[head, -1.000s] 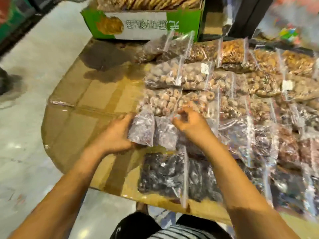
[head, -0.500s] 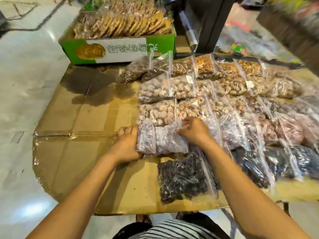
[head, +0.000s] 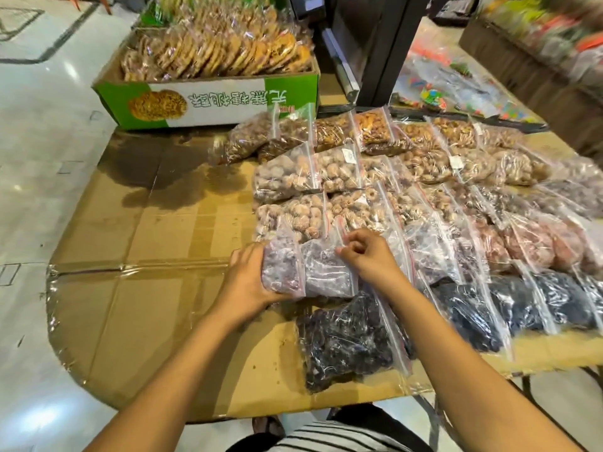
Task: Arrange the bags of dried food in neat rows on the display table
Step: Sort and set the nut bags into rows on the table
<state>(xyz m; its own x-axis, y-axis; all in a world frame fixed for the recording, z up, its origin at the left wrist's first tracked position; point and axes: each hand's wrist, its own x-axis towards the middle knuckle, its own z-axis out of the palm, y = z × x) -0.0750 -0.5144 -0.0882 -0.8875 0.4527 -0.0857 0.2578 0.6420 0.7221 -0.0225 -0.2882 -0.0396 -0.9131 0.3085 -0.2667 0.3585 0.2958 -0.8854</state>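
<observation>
Clear zip bags of dried food lie in rows on the cardboard-covered display table [head: 146, 288]. At the left end of the purplish row, my left hand [head: 246, 278] grips a small bag of purplish dried fruit [head: 282, 270] from its left side. My right hand [head: 367, 256] pinches the top of the neighbouring purplish bag [head: 326, 272]. In front of these lies a bag of dark, almost black fruit [head: 349, 340]. Behind them lie bags of pale brown round fruit [head: 290, 213].
A green and white carton of wrapped round biscuits [head: 208, 102] stands at the table's far left. More bag rows stretch to the right [head: 489, 197]. A dark post [head: 381, 47] rises behind them. Bare cardboard covers the left half; the table's rounded edge borders a shiny floor [head: 29, 190].
Both hands stayed on the two purplish bags, pressing them together at the row's left end. My right hand has shifted to pinch the second bag's top. The camera tilted up.
</observation>
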